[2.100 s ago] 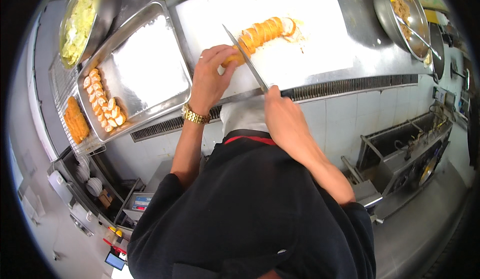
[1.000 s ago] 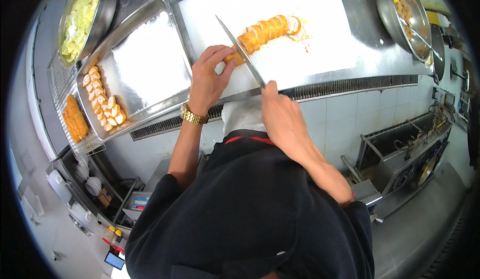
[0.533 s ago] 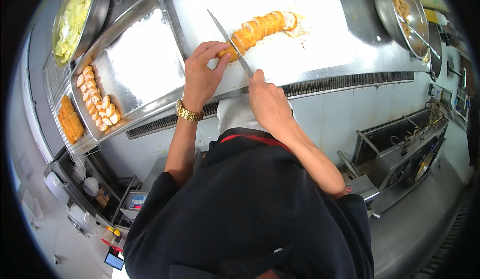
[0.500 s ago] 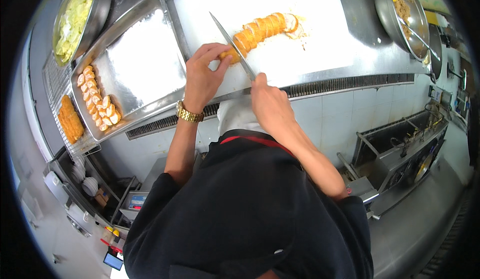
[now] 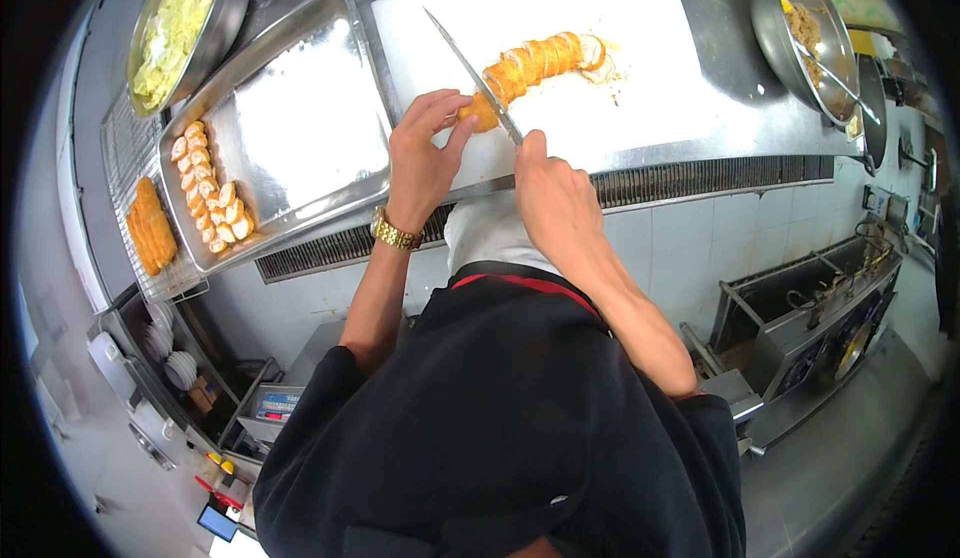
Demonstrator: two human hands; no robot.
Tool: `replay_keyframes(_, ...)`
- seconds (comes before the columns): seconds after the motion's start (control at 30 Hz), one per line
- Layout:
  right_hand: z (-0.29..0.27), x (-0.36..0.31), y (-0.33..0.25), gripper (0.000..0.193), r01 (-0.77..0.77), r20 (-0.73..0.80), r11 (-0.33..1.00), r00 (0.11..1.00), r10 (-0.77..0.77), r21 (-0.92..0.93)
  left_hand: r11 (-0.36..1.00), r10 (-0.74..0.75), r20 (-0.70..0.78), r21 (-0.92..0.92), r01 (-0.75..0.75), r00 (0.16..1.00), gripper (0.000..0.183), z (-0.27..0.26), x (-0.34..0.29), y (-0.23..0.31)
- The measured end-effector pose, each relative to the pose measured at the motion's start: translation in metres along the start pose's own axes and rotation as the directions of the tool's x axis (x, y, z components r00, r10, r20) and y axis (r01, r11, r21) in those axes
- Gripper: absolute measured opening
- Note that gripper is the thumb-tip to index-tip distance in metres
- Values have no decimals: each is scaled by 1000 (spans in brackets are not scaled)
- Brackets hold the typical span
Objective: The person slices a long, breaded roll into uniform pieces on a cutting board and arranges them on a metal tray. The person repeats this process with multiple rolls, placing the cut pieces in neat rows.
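Note:
On the white cutting board lies a golden fried roll, cut into several slices with pale filling at the far right end. My right hand grips a long-bladed knife by its handle. The blade points away to the upper left, beside the roll's uncut near end. My left hand, with a gold watch at the wrist, has its fingers closed around that end, just left of the blade. Crumbs lie around the far slices.
Left of the board sits a metal tray with rows of cut slices. Beyond it, a wire rack bears an uncut fried piece. Metal bowls hold shredded lettuce at left and brown filling with a spoon at right.
The board, tray and bowls at left appear slightly further right in the view. My hands and the knife keep their places at the roll's near end, with the blade still against it.

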State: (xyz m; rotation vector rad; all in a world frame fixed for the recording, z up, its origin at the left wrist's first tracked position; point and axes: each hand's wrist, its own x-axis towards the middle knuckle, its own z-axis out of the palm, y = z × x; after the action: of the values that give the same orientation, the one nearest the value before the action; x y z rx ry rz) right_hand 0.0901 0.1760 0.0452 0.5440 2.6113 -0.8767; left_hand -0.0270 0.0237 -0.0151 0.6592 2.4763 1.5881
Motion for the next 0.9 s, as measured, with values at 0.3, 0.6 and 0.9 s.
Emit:
replay_keyframes(0.3, -7, -24, -10, 11, 47, 11, 999, 999, -48, 17, 999, -15, -25, 40, 16, 1000, 22, 4, -10, -5)
replay_keyframes(0.6, -9, -22, -15, 11, 183, -86, 981, 980, -178, 57, 998, -37, -3, 41, 37, 999, 20, 2, -6, -10)
replay_keyframes(0.9, -3, -20, -16, 13, 75, 16, 997, 997, -75, 2, 997, -78, -12, -9, 78, 997, 20, 3, -6, -12)
